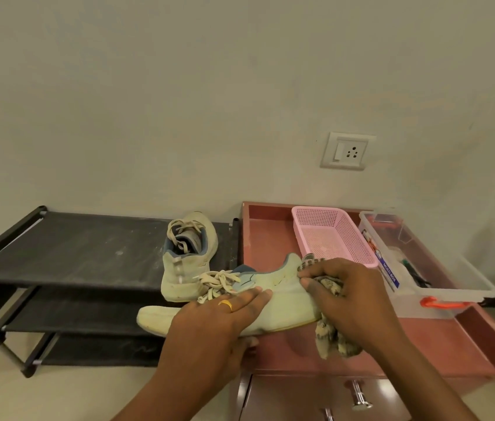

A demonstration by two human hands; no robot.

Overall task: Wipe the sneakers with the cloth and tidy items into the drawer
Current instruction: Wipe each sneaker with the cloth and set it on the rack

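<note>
A pale green sneaker (pixel 282 296) lies on its side in the air over the left edge of the reddish drawer unit top (pixel 270 235). My left hand (pixel 225 320) holds it around the midfoot, fingers across the upper and thumb under the sole. My right hand (pixel 349 296) grips a patterned cloth (pixel 334 341) and presses it against the sneaker's heel. The second sneaker (pixel 188 256) stands on the top shelf of the black shoe rack (pixel 82 247), heel toward me.
A pink mesh basket (pixel 331 235) and a clear plastic box (pixel 440 268) with an orange latch sit on the drawer unit. Drawer fronts with metal handles (pixel 360 396) show below. A wall socket (pixel 346 151) is above.
</note>
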